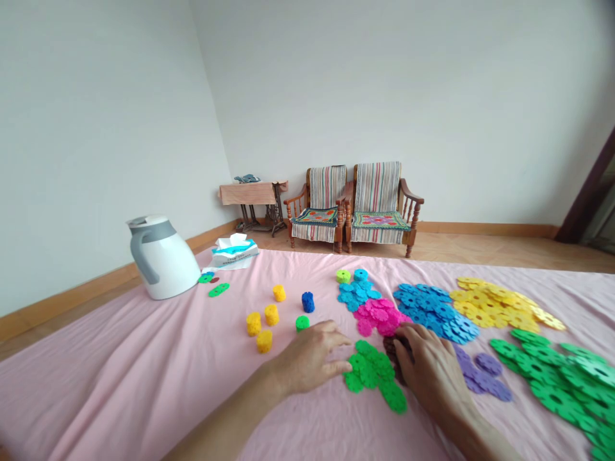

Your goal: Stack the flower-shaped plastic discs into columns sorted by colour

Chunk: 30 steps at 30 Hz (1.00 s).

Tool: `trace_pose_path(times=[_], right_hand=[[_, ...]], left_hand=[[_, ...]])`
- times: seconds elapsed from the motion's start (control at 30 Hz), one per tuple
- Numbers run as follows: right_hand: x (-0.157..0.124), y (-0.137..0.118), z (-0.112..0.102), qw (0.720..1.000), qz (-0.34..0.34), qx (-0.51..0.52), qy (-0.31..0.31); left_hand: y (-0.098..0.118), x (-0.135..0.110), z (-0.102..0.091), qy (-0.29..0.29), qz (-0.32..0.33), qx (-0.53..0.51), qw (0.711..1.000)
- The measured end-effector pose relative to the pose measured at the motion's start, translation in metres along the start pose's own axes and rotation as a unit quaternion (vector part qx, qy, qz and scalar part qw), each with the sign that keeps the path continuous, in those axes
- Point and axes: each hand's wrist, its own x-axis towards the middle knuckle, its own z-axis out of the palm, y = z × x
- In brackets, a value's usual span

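Observation:
My left hand (312, 357) reaches over the pink cloth with fingers apart and nothing between them. Its fingertips are at the left edge of a small pile of green notched plastic discs (369, 363). A short green disc stack (302, 323) stands just behind this hand. My right hand (430, 362) is closed around some brown notched discs (390, 349), which it partly hides. Pink discs (379, 315) lie just beyond its fingertips, and purple discs (485, 371) are to its right.
Yellow disc stacks (264, 341) and a dark blue stack (308, 302) stand left of centre. Piles of light blue (358, 293), blue (430, 310), yellow (500, 302) and large green discs (567, 374) spread rightward. A white jug (168, 266) and tissue box (234, 251) stand at back left.

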Motion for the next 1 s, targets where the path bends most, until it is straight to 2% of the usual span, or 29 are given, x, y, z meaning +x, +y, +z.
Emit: trace_pose_path(times=[0.13,0.27,0.43,0.67,0.8,0.9,1.0], right_hand=[[0.000,0.001,0.002,1.000,-0.006,-0.005,0.008],[0.000,0.002,0.004,1.000,-0.011,0.000,0.008],[-0.001,0.002,0.004,1.000,-0.020,0.002,0.007],[-0.001,0.000,0.001,1.000,-0.021,0.004,0.008],[-0.001,0.001,0.001,1.000,-0.023,0.005,0.011],[-0.001,0.000,0.000,1.000,-0.023,0.005,0.010],[-0.001,0.000,0.000,1.000,-0.020,0.003,0.006]], left_hand=[[0.007,0.004,0.016,-0.015,0.023,-0.002,1.000],[0.006,0.007,0.025,0.003,0.002,-0.002,1.000],[0.006,0.008,0.029,0.012,-0.045,-0.038,0.998],[0.005,0.009,0.028,0.005,-0.067,-0.085,0.994],[0.002,0.008,0.018,0.024,-0.065,-0.097,0.993],[-0.008,0.005,-0.004,0.092,-0.079,-0.082,0.989],[-0.027,0.000,-0.028,0.164,-0.087,-0.053,0.981]])
